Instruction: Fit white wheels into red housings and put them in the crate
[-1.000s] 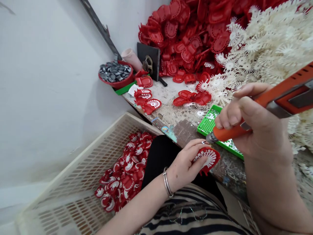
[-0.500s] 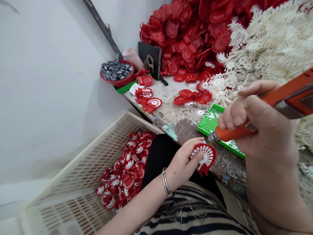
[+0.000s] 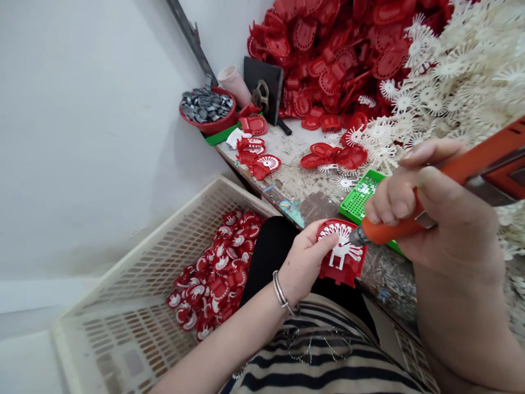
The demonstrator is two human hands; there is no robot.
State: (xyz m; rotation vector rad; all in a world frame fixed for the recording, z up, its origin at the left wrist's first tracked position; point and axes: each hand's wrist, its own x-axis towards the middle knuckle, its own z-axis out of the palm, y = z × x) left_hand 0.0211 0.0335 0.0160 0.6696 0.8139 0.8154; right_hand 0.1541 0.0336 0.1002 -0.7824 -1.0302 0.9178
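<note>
1. Left hand (image 3: 302,265) grips a red part (image 3: 350,272) with white spoked insert (image 3: 338,254) beneath its thumb
2. Right hand (image 3: 445,213) clasps an orange driver (image 3: 383,230), its tip at the insert, left of that hand

View from the head, facing forward and down, close to right hand (image 3: 445,219)

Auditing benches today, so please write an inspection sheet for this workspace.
Surface: bench stained and worn.
Job's things: red piece with a white insert on its face; orange power tool pointed at the insert.
Clutter: heaped red parts and white spoked parts; bowl of grey pieces; green tray.
Hands: left hand holds the red piece; right hand grips the orange power tool.
Cables: nothing seen.
Surroundings: plain wall; crate of red-and-white pieces by the bench.
</note>
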